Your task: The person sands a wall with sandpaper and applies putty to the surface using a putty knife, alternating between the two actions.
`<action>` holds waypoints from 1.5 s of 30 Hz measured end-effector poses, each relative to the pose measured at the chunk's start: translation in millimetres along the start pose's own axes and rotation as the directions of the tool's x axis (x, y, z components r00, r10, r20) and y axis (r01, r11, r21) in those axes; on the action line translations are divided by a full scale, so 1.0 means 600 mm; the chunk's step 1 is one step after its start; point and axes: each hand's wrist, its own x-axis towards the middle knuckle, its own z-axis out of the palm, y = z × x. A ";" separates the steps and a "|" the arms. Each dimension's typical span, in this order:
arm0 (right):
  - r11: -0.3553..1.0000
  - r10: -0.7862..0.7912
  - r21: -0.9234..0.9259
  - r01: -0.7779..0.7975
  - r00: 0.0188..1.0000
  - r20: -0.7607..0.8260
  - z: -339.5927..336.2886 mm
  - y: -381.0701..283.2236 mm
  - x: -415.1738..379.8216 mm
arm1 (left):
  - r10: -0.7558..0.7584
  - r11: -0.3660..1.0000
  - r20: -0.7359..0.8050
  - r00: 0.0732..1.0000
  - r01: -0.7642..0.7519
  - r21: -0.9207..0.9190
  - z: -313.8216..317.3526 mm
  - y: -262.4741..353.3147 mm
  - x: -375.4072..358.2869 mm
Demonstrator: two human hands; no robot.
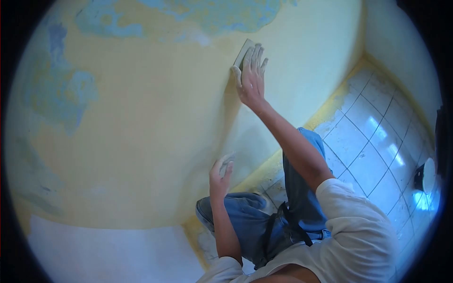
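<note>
My right hand (253, 75) is up against the yellowish wall (155, 94). Its dusty fingers lie along a flat, rectangular sanding block (242, 53), pressing it to the surface. Much of the block is hidden under the palm. Lower down, my left hand (221, 175) is raised above my bent knee, close to the wall. Pale dust coats its fingertips. The fingers are loosely curved, with the thumb apart from them, and I see nothing held there.
Blue patches (226, 14) mark the upper wall, and another blotchy patch (61, 94) is at left. Pale tiles (363, 137) cover the floor at right, with a yellow-stained edge along the wall. A bucket (425, 176) stands at far right. A white surface (113, 250) is at lower left.
</note>
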 end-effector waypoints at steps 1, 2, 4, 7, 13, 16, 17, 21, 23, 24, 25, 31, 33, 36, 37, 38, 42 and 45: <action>0.998 0.001 0.069 -0.001 1.000 0.008 0.000 0.004 -0.011 | 0.040 0.999 -0.008 0.999 -0.040 0.001 -0.002 0.021 0.002; 0.990 -0.002 0.144 0.000 1.000 0.012 0.004 0.002 -0.026 | 0.084 0.996 -0.019 0.996 -0.084 0.005 -0.009 0.030 0.009; 0.978 -0.041 0.207 0.039 0.999 0.005 0.019 -0.001 -0.038 | 0.106 0.986 -0.060 0.993 -0.112 -0.120 -0.008 0.014 0.029; 0.977 -0.059 0.205 0.065 0.998 -0.034 -0.008 -0.022 -0.031 | 0.021 0.971 -0.137 0.990 -0.052 -0.234 0.034 -0.054 0.043; 0.987 -0.145 0.072 0.141 0.988 0.055 -0.025 -0.005 0.040 | 0.078 0.993 -0.026 0.997 -0.076 0.091 0.034 -0.032 0.059; 0.985 -0.127 0.134 0.108 0.982 0.141 0.030 -0.002 -0.083 | 0.069 0.994 -0.012 0.998 -0.068 0.083 0.044 -0.030 0.072; 0.986 -0.130 0.123 0.116 0.985 0.113 0.031 0.000 -0.077 | 0.074 0.994 -0.011 0.997 -0.072 0.086 0.049 -0.030 0.076; 0.992 -0.090 0.094 0.089 0.996 0.006 0.009 -0.020 -0.005 | 0.130 0.987 -0.035 0.991 -0.126 0.102 0.054 -0.019 0.086; 0.996 -0.042 0.083 0.040 0.999 0.020 -0.010 -0.028 0.008 | 0.148 0.983 -0.026 0.989 -0.145 0.110 0.057 -0.013 0.086; 0.994 -0.072 0.083 0.066 0.995 0.065 -0.004 -0.029 -0.021 | 0.125 0.988 -0.014 0.992 -0.123 0.093 0.058 -0.016 0.090; 0.992 -0.105 0.080 0.096 0.989 0.107 0.007 -0.028 -0.083 | 0.105 0.992 -0.001 0.994 -0.105 0.072 0.062 -0.024 0.091; 0.986 -0.166 0.033 0.164 0.984 0.070 0.000 0.002 -0.076 | 0.073 0.992 0.019 0.997 -0.074 0.105 0.058 -0.045 0.088; 0.977 -0.211 0.041 0.208 0.974 0.083 -0.003 0.011 -0.065 | 0.037 0.997 0.007 0.999 -0.038 0.066 0.055 -0.051 0.074; 0.960 -0.268 0.108 0.258 0.959 0.093 -0.003 0.011 -0.058 | 0.028 0.997 0.030 0.999 -0.030 0.074 0.060 -0.047 0.076; 0.960 -0.271 0.109 0.259 0.955 0.116 -0.005 0.007 -0.064 | 0.037 0.997 0.043 0.998 -0.040 0.072 0.061 -0.040 0.077; 0.960 -0.272 0.110 0.258 0.952 0.138 -0.004 0.003 -0.068 | 0.046 0.996 0.057 0.997 -0.050 0.073 0.060 -0.035 0.079; 0.962 -0.259 0.101 0.252 0.964 0.059 0.021 0.010 -0.041 | 0.059 0.995 0.063 0.996 -0.065 0.082 0.069 -0.031 0.080; 0.978 -0.204 0.053 0.202 0.979 0.018 -0.001 0.006 0.009 | 0.059 0.994 0.064 0.996 -0.064 0.085 0.066 -0.031 0.076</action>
